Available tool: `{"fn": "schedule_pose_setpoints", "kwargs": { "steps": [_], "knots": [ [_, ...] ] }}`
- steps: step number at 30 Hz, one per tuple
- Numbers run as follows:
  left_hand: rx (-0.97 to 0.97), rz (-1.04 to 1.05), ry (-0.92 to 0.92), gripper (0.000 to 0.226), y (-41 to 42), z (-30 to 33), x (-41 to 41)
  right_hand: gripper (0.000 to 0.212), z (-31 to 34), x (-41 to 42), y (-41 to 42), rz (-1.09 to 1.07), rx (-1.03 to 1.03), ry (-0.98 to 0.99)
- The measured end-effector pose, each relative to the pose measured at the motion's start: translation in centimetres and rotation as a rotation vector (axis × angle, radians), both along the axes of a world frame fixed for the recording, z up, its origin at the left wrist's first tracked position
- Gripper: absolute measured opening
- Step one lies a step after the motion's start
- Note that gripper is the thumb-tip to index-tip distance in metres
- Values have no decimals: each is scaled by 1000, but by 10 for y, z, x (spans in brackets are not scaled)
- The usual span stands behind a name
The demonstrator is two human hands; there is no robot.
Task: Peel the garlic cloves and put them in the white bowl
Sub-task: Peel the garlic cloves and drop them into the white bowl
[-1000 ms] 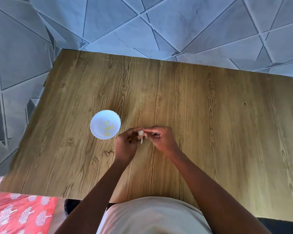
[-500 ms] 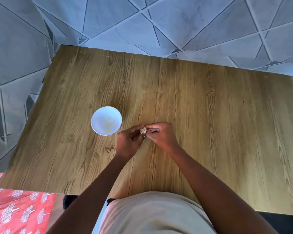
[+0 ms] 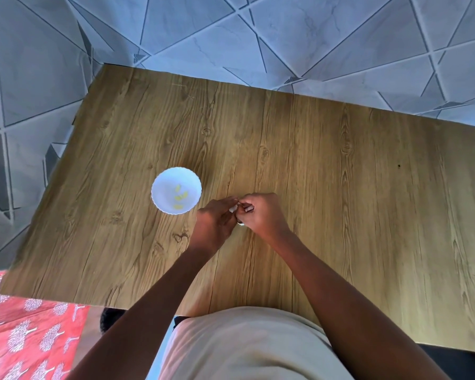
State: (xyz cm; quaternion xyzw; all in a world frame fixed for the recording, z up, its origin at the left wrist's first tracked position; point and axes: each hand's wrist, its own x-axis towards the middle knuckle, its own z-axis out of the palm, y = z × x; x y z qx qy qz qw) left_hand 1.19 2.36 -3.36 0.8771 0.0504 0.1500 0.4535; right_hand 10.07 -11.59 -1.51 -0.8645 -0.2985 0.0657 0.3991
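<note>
A garlic clove point(image 3: 233, 209), seen only as a small white patch, is pinched between the fingertips of the left hand point(image 3: 215, 223) and the right hand point(image 3: 261, 215), just above the bench point(image 3: 340, 187) near its middle. Compared with a second ago, less of the clove shows and no loose strand of skin hangs below it; the hands have closed tighter together, so peeling appears under way, not finished. Whether skin remains cannot be told. The white bowl point(image 3: 159, 200), just beside the left hand towards the bench's left edge, holds a few yellowish peeled cloves point(image 3: 180, 197), unchanged in number.
</note>
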Motion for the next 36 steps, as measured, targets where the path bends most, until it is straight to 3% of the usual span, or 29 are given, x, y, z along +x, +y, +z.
{"fn": "schedule_pose_setpoints", "kwargs": {
  "steps": [3,11,17,23,29,36],
  "knots": [
    [33,-6,-20,35,0,-3,-1,15,0,2,-1,36,-36,-17],
    [-127,36,23,31,0,-7,-3,12,-2,5,-7,66,-34,-21],
    [12,53,-27,29,0,-9,-4,19,-4,-2,-25,13,31,55],
    [56,102,-12,27,-3,-8,-5,19,-18,-20,-36,73,-66,91],
    [22,110,8,40,-4,-7,-11,11,-14,-20,-29,114,-141,45],
    [21,143,74,56,-13,-13,-38,11,2,-26,-34,35,-88,165]
  ]
}}
